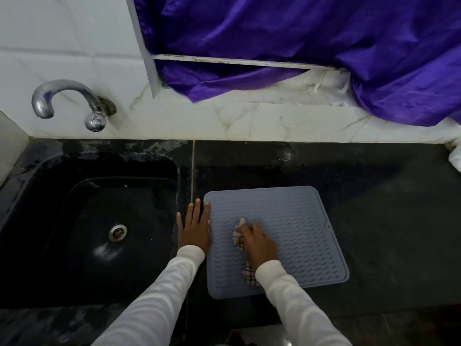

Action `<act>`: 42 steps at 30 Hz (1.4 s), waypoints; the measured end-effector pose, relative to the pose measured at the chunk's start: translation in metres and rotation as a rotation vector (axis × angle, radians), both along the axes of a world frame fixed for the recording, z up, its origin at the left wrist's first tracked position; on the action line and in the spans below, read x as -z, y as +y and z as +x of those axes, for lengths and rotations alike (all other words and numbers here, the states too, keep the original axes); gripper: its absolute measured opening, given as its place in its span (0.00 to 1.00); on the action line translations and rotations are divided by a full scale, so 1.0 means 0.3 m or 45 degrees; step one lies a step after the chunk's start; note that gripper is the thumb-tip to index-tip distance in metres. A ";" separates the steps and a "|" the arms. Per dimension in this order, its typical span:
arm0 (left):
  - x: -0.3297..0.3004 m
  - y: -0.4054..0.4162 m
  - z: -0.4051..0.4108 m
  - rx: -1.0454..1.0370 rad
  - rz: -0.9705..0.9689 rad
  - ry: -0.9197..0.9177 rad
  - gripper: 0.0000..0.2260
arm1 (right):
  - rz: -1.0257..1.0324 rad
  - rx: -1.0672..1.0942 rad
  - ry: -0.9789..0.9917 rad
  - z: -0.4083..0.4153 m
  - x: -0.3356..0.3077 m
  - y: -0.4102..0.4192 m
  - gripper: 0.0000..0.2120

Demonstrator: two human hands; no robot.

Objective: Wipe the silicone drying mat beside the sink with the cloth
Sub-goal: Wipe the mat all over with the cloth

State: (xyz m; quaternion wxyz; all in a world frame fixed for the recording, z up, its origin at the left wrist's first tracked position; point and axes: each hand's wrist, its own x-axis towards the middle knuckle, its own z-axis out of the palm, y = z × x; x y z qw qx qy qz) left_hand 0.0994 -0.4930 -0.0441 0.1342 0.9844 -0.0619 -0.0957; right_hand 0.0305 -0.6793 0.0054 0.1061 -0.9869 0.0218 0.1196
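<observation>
The checked cloth (239,236) was bunched in the curled grip of the right hand (259,243) on the grey drying mat (294,221), whose left edge was pressed by the flat, spread left hand (194,227) on the dark desk (374,208), right of the sink (112,221).

At the far left we see a curved chrome tap (67,101) mounted on the white marble-veined wall tiles (224,121). Below it a black sink basin (82,221) is sunk into the dark stone counter (374,208), with a round metal drain (117,232) near its middle. We find wet patches on the counter behind the basin. Far right, a purple cloth (324,46) drapes over a white window ledge (224,61), and something white (455,156) sits at the right edge.
</observation>
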 end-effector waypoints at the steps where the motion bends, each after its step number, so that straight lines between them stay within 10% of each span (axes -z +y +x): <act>1: 0.001 -0.001 -0.001 0.001 0.005 -0.006 0.28 | -0.002 0.020 -0.002 -0.001 0.005 -0.038 0.25; 33: 0.020 -0.021 -0.014 -0.064 0.062 -0.117 0.25 | -0.104 0.409 -0.075 -0.063 -0.058 -0.646 0.22; 42: 0.010 -0.006 -0.014 -0.018 -0.025 -0.087 0.26 | 0.307 0.640 -0.120 -0.031 -0.083 -0.615 0.12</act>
